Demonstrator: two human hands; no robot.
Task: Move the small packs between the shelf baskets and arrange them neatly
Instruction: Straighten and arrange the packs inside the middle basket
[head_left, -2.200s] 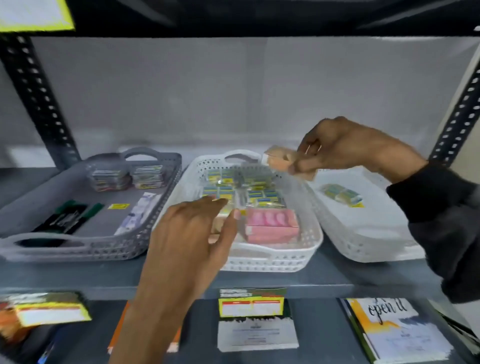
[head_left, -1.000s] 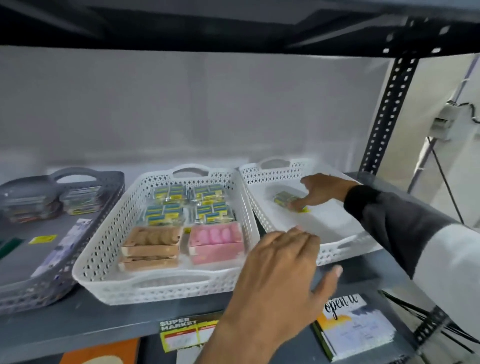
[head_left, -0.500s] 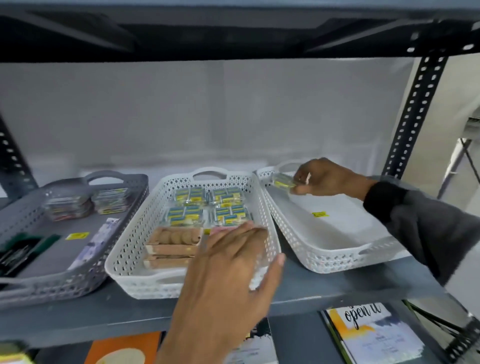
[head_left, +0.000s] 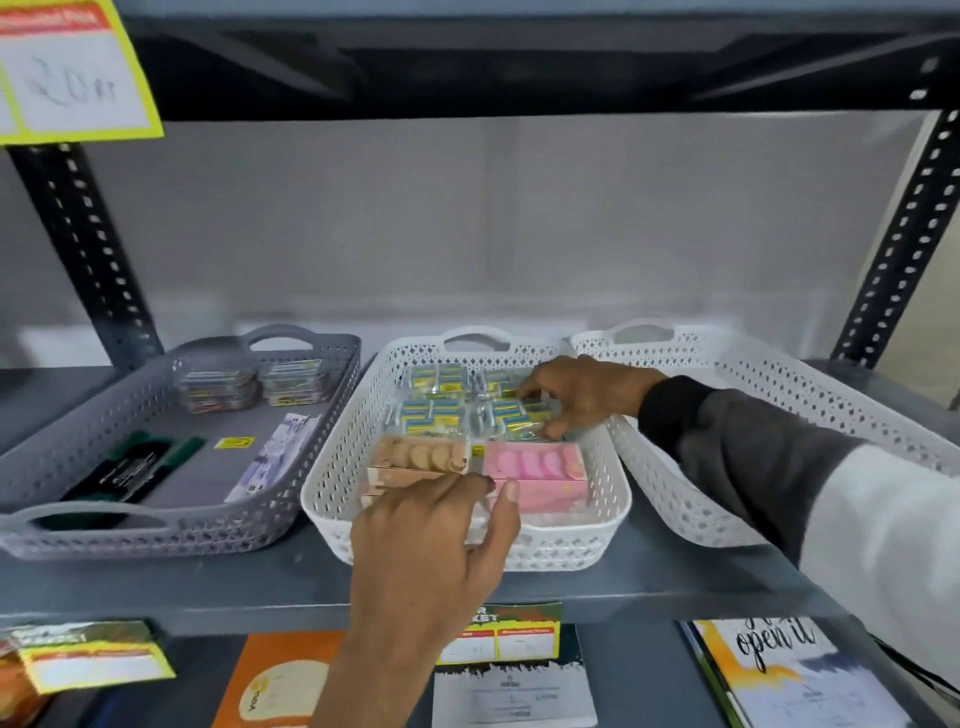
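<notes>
Head view: right hand (head_left: 582, 395) grip pinches small pack (head_left: 527, 428); left hand (head_left: 431, 540) open over middle basket (head_left: 332, 467)

The white basket (head_left: 613, 525) and grey basket (head_left: 156, 535) look like matt perforated plastic, on a smooth painted metal shelf (head_left: 675, 577). The small packs (head_left: 447, 410) seem wrapped in glossy clear film, though blur makes this uncertain. The sleeve (head_left: 769, 457) is soft matt cloth.
</notes>
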